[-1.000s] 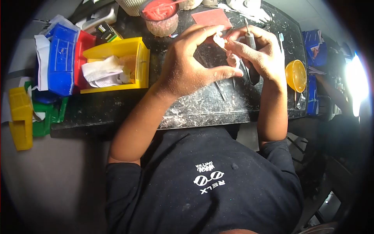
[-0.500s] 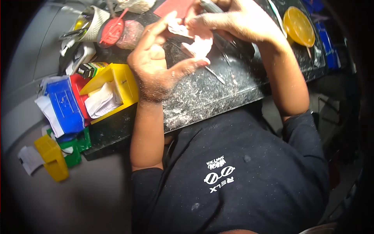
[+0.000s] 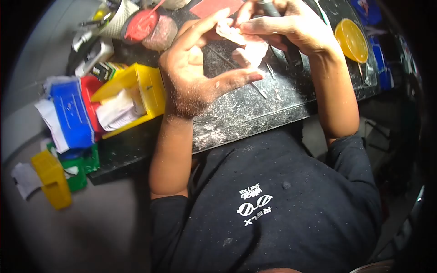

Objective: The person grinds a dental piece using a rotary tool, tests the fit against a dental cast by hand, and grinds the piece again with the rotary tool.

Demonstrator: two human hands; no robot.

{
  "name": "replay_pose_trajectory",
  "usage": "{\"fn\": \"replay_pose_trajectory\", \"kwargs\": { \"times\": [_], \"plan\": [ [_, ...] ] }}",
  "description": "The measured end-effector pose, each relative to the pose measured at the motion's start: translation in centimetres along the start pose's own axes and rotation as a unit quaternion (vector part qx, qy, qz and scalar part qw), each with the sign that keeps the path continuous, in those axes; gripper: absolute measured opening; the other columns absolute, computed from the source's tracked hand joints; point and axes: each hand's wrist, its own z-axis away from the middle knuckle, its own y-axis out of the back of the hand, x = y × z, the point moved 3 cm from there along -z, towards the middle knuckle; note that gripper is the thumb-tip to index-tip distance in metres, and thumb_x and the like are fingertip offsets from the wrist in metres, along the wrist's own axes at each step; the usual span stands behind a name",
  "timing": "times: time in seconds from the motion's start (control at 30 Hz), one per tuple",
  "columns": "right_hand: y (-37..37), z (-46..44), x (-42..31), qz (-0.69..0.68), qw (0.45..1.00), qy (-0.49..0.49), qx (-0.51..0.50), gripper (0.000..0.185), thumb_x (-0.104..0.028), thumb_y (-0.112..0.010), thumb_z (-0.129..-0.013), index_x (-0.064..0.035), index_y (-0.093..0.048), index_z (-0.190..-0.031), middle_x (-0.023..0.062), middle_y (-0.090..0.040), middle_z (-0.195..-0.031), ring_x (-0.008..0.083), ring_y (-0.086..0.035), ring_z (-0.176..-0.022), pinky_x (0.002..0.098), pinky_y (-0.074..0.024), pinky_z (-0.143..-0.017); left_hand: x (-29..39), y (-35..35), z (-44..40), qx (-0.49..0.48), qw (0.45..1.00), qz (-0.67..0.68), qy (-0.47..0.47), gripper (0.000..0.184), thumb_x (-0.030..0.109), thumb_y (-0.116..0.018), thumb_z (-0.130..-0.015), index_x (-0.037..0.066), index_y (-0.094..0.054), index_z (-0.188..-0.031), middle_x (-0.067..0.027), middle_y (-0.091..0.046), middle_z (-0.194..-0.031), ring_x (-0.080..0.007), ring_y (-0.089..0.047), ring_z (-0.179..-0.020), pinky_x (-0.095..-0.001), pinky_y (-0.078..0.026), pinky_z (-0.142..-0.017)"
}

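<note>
My left hand [image 3: 189, 84] is curled around a pale pinkish-white, plaster-like piece [image 3: 249, 54], with the thumb stretched along its near side. Strong light washes out the piece, so its exact shape is unclear. My right hand [image 3: 302, 32] grips a dark grey, pen-like handpiece [image 3: 269, 8], its fingertips close against the piece's upper part. The handpiece's working tip is hidden behind the fingers. White dust coats both hands. Below them, a thin metal tool [image 3: 260, 91] lies on the dusty black worktop [image 3: 236, 125].
A pink sheet [image 3: 211, 8] lies beyond my hands. At left stand a red bowl [image 3: 142, 27], a yellow bin [image 3: 154, 93] holding papers, and a blue bin [image 3: 75, 120]. A yellow bowl [image 3: 350, 41] sits at right, near the worktop's edge.
Both hands and the pale piece appear slightly right and lower in view, while the camera has also shifted. My left thumb has straightened a little. Both holds remain.
</note>
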Motion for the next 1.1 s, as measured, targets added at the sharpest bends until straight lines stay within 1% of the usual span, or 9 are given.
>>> {"fn": "replay_pose_trajectory", "kwargs": {
  "times": [0.03, 0.2, 0.4, 0.53, 0.67, 0.77, 0.9, 0.93, 1.1],
  "plan": [
    [-0.1, 0.3, -0.3, 0.04, 0.998, 0.001, 0.046, 0.017, -0.009, -0.081, -0.086, 0.0034, -0.074, -0.096, 0.0046, -0.064, -0.064, 0.0074, -0.049, -0.045, 0.023, -0.035, -0.041, 0.6, 0.5, -0.2, -0.024, 0.992, -0.12, -0.035, 0.083, 0.012, -0.1, -0.062, -0.007, -0.061, -0.133, -0.0123, -0.063, -0.122, -0.0209, -0.066, -0.113, -0.035, -0.056, -0.098],
    [-0.4, 0.0, 0.3, 0.045, 0.998, 0.015, 0.045, 0.017, -0.009, -0.082, -0.085, 0.0032, -0.074, -0.093, 0.0073, -0.066, -0.067, 0.0075, -0.05, -0.046, 0.0224, -0.036, -0.042, -0.9, 0.1, 0.2, 0.012, 0.999, 0.04, -0.028, 0.092, 0.009, -0.1, -0.061, -0.014, -0.054, -0.137, -0.0135, -0.063, -0.12, -0.0197, -0.062, -0.112, -0.0365, -0.049, -0.102],
    [-0.5, -0.2, 0.3, 0.016, 0.999, -0.011, 0.048, 0.015, -0.009, -0.081, -0.085, 0.0022, -0.074, -0.091, 0.0069, -0.067, -0.068, 0.0078, -0.051, -0.045, 0.0228, -0.0371, -0.041, -1.4, 0.9, -0.2, -0.063, 0.995, 0.076, -0.021, 0.095, 0.005, -0.099, -0.061, -0.016, -0.051, -0.14, -0.0147, -0.065, -0.119, -0.0203, -0.064, -0.111, -0.0349, -0.052, -0.099],
    [-0.2, -0.1, -0.1, 0.046, 0.999, 0.012, 0.017, 0.019, -0.014, -0.082, -0.085, 0.002, -0.074, -0.092, 0.0051, -0.066, -0.068, 0.0072, -0.049, -0.044, 0.0228, -0.0361, -0.041, -1.0, 0.1, 0.6, -0.012, 0.985, 0.163, 0.054, 0.102, 0.009, -0.098, -0.063, -0.02, -0.042, -0.143, -0.023, -0.065, -0.126, -0.0264, -0.066, -0.116, -0.0383, -0.053, -0.102],
    [0.5, -0.3, 0.8, -0.038, 0.998, 0.041, -0.041, 0.016, -0.014, -0.08, -0.087, 0.0015, -0.073, -0.089, 0.0025, -0.056, -0.058, 0.0082, -0.047, -0.043, 0.0242, -0.0339, -0.04, -1.3, -0.5, 0.5, 0.075, 0.973, 0.197, 0.095, 0.105, 0.017, -0.096, -0.068, -0.022, -0.036, -0.145, -0.0299, -0.062, -0.131, -0.0322, -0.066, -0.119, -0.0406, -0.057, -0.1],
    [-0.4, 0.6, -0.5, 0.021, 0.999, 0.034, 0.018, 0.022, -0.018, -0.083, -0.084, -0.0002, -0.074, -0.093, -0.0005, -0.049, -0.055, 0.0079, -0.043, -0.043, 0.0247, -0.0337, -0.041, -1.0, 0.2, 0.1, -0.069, 0.967, 0.235, 0.071, 0.105, 0.023, -0.095, -0.072, -0.019, -0.035, -0.147, -0.0324, -0.06, -0.134, -0.0355, -0.067, -0.117, -0.0424, -0.059, -0.098],
    [-0.4, 0.3, 0.1, 0.015, 0.999, 0.017, 0.032, 0.024, -0.019, -0.083, -0.084, -0.0003, -0.074, -0.095, -0.0015, -0.048, -0.055, 0.0078, -0.041, -0.044, 0.0252, -0.0345, -0.042, -0.5, -0.5, 0.2, 0.062, 0.989, 0.116, 0.061, 0.1, 0.021, -0.094, -0.073, -0.018, -0.037, -0.145, -0.032, -0.061, -0.132, -0.0356, -0.069, -0.113, -0.0395, -0.062, -0.092],
    [-0.4, 0.2, 0.0, 0.013, 0.999, 0.015, 0.028, 0.023, -0.019, -0.083, -0.084, -0.0003, -0.074, -0.095, -0.0015, -0.048, -0.055, 0.0078, -0.041, -0.044, 0.0254, -0.0347, -0.042, -0.2, 0.1, 0.1, 0.015, 0.993, 0.092, 0.074, 0.1, 0.019, -0.095, -0.072, -0.019, -0.037, -0.145, -0.0306, -0.062, -0.129, -0.0345, -0.069, -0.113, -0.0392, -0.062, -0.092],
    [-0.3, -0.1, 0.5, -0.023, 1.0, 0.013, 0.017, 0.018, -0.015, -0.082, -0.085, -0.002, -0.07, -0.086, -0.0024, -0.046, -0.053, 0.0089, -0.041, -0.042, 0.0264, -0.0345, -0.042, 0.9, -0.5, 0.1, 0.069, 0.977, 0.15, 0.135, 0.097, 0.007, -0.095, -0.067, -0.021, -0.04, -0.141, -0.0262, -0.066, -0.123, -0.0302, -0.069, -0.11, -0.0371, -0.06, -0.093]
  ]
}}
